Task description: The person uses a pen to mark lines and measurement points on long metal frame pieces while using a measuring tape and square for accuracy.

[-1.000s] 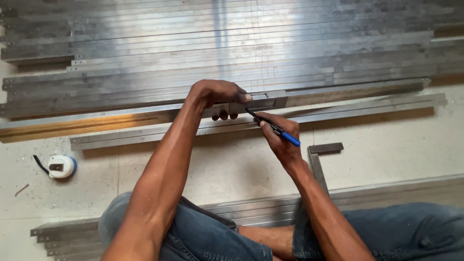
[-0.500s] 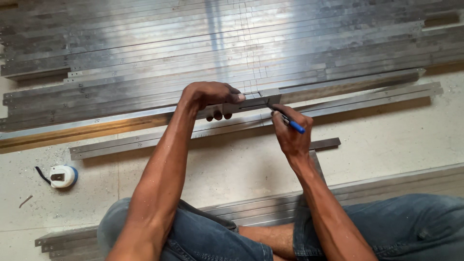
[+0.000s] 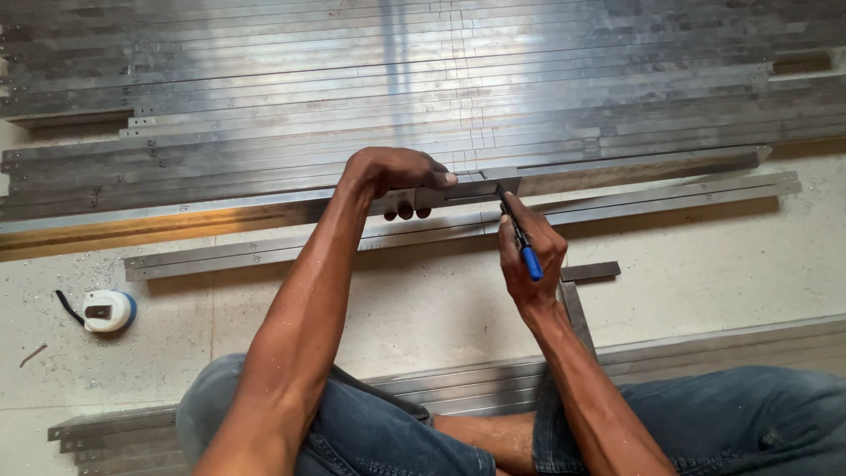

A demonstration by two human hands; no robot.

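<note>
Currently left hand point(image 3: 397, 176) grips try square point(image 3: 480, 185) on aluminium bar point(image 3: 617, 167); right hand point(image 3: 527, 247) pinches blue marker point(image 3: 522, 242), tip at square's edge.

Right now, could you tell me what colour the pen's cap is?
Blue cap on the pen, clearest in the head view.

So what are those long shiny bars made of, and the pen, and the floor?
The long bars look like bare metal, perhaps aluminium or steel: silvery grey, brushed, catching streaks of light. The pen in the right hand seems to be plastic, with a smooth, glossy blue barrel. The floor looks like pale concrete or stone, matt and speckled, though which one is hard to tell.
</note>
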